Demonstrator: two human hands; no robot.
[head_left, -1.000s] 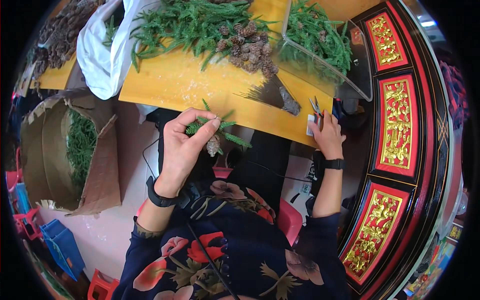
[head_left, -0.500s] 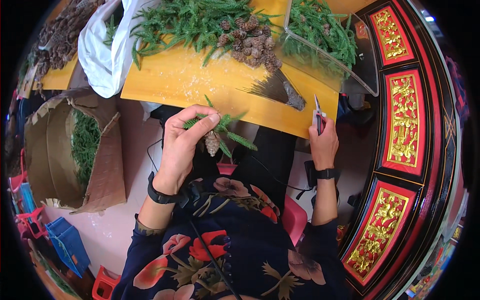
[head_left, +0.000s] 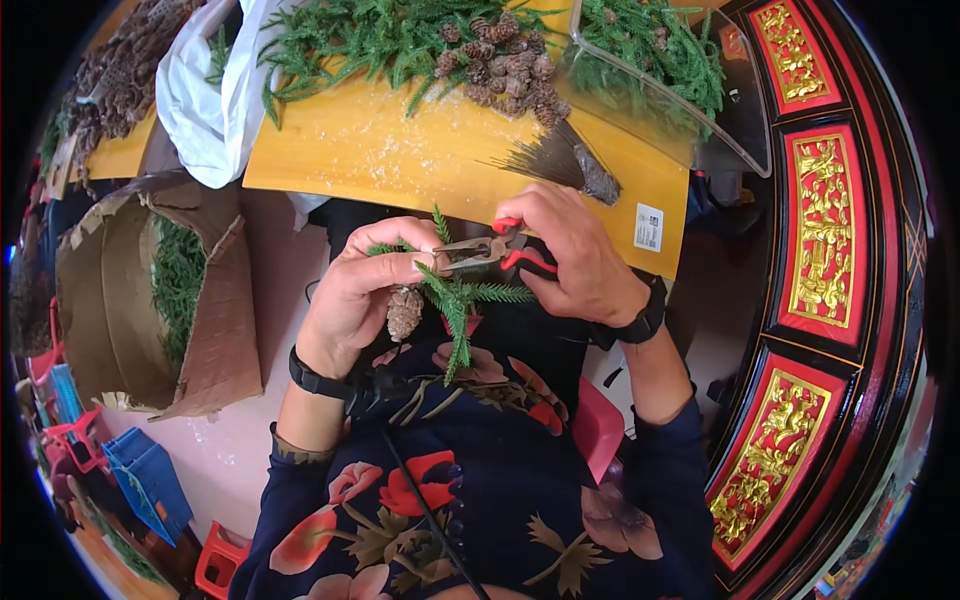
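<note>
My left hand [head_left: 370, 280] pinches a green artificial pine sprig [head_left: 456, 318] between thumb and fingers, over my lap in front of the table edge. A brown pine cone [head_left: 405, 313] hangs from the sprig just below my thumb. In my right hand [head_left: 580, 255] are red-and-black handled pliers [head_left: 505, 250], gripped by the handles. Their metal jaws are parted and reach to my left fingertips, at the middle of the sprig. What exactly lies between the jaws is too small to make out.
The yellow table [head_left: 400, 155] bears a heap of pine sprigs [head_left: 370, 45], piled pine cones [head_left: 515, 80], a bundle of dark wires [head_left: 570, 165] and a white label [head_left: 648, 228]. A clear bin [head_left: 650, 95] stands far right, a white bag [head_left: 205, 120] far left. A cardboard box [head_left: 215, 330] holds greenery.
My right hand has brought the pliers from the table's right edge leftward to the sprig, uncovering the white label. The sprig has turned in my left hand, and the cone hangs further left.
</note>
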